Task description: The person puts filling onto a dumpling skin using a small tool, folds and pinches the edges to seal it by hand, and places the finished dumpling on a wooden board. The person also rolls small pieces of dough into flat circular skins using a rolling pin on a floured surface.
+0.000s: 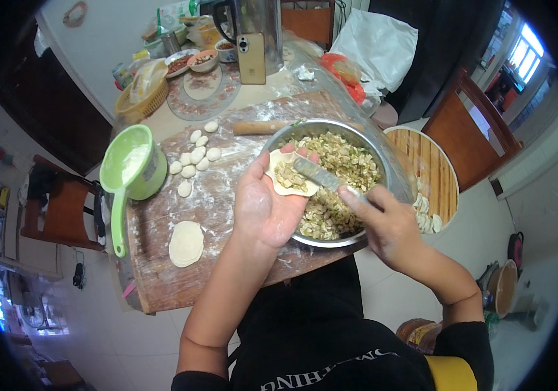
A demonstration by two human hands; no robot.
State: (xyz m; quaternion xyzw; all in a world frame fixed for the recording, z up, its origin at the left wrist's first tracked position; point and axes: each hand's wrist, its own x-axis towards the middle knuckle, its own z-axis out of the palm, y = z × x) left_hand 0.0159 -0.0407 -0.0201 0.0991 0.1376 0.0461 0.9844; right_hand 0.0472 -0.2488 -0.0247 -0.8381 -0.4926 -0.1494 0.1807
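Note:
On the upturned palm of my left hand [271,205] lies a round dough wrapper [283,188] with chopped filling on it, above the left edge of a steel bowl [325,243]. My right hand [389,222] grips a flat metal spatula [317,173], its blade over the wrapper's right side. Chopped pale and green filling [342,156] fills much of the bowl. Rolled wrappers [186,244] lie in a stack on the floury wooden board [162,288]. Farther back on it are several small dough balls [197,155] and a wooden rolling pin [259,128], partly behind the bowl.
A green plastic scoop [157,171] with flour stands at the board's left edge. To the right, a round slatted tray [437,171] bears folded dumplings [425,220]. Behind the board are a yellow basket [154,100], small bowls of food [203,61] and an upright phone [251,58].

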